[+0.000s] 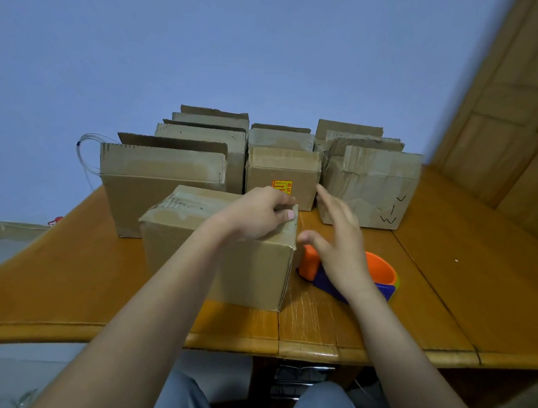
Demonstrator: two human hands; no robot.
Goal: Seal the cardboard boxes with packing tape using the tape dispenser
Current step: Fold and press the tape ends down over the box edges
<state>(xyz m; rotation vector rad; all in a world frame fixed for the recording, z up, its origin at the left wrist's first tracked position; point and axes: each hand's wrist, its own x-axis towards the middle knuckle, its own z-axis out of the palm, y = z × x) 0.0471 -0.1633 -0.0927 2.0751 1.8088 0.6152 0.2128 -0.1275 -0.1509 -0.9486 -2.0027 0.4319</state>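
Observation:
A closed cardboard box (pixel 201 238) stands near the front of the wooden table (pixel 453 287). My left hand (pixel 255 214) rests on its top right corner, fingers curled over the far edge and thumb pressed on the top. My right hand (pixel 338 240) hovers just right of the box with its fingers straight and spread, holding nothing. Beneath that hand lies the orange and purple tape dispenser (pixel 380 273) on the table, partly hidden by my wrist.
Several more cardboard boxes stand behind, some with flaps up: a large one (pixel 154 178) at left, one with a red and yellow label (pixel 281 175) in the middle, a crumpled one (pixel 376 185) at right. A wooden door (pixel 506 113) is at right.

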